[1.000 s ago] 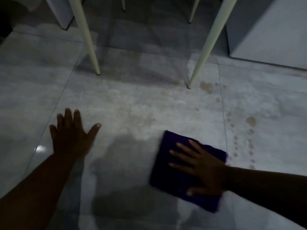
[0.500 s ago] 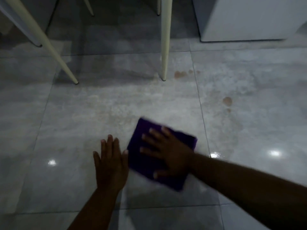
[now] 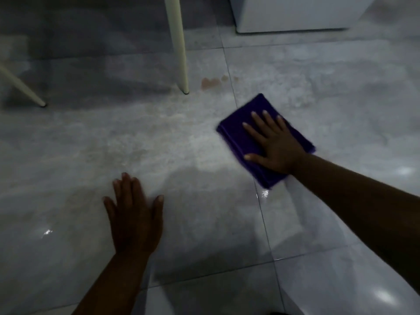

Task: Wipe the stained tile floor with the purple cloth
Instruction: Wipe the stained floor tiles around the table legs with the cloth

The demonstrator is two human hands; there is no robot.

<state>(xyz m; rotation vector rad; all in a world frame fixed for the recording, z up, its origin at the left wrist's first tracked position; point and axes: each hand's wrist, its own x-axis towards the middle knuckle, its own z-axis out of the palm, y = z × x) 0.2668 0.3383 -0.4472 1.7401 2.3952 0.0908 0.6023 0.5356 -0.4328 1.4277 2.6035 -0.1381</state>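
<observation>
A folded purple cloth (image 3: 256,114) lies flat on the grey tile floor (image 3: 181,137), right of centre. My right hand (image 3: 272,144) presses down on it with fingers spread, palm covering its near half. My left hand (image 3: 134,214) rests flat on the bare tile at lower left, fingers apart, holding nothing. Brownish stains (image 3: 210,83) mark the floor just beyond the cloth, beside a chair leg.
A cream chair leg (image 3: 179,53) stands on the tile just left of the stains. Another slanted leg (image 3: 22,89) ends at the far left. A white cabinet base (image 3: 291,14) sits at the top right. Grout lines cross the floor.
My right hand has slid the cloth to the right and farther away, toward the stains. It is now well apart from my left hand, which stays flat on the tile.
</observation>
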